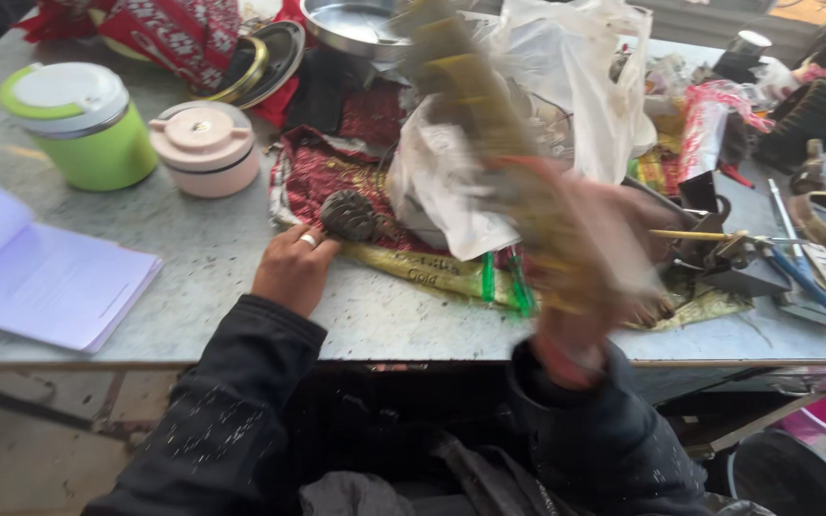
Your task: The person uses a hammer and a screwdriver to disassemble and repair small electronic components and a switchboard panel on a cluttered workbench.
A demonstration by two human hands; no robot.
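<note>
Notebook: an open pale lilac notebook (45, 277) lies at the far left of the grey counter (193, 239).
Green container: a round green container with a white lid (78, 124) stands behind the notebook.
Pink container: a smaller round pink container (206, 148) sits just beside the green one, to its right.
Left hand: the left hand (291, 272) rests on the counter, fingers curled, a ring on one finger; its fingertips touch the dark ribbed round part (350, 216).
Dark round part: it lies on the edge of a red patterned cloth (322, 172), near the middle of the counter.
White bag: a crumpled white plastic bag (537, 105) sits behind, right of the cloth.
Right hand: the right hand (595, 248) is raised above the counter and badly blurred; it seems closed around a long yellowish object (475, 96), but I cannot tell the grip for sure.
Tools: a blue-handled tool (815, 291) and metal pieces lie at the far right.
</note>
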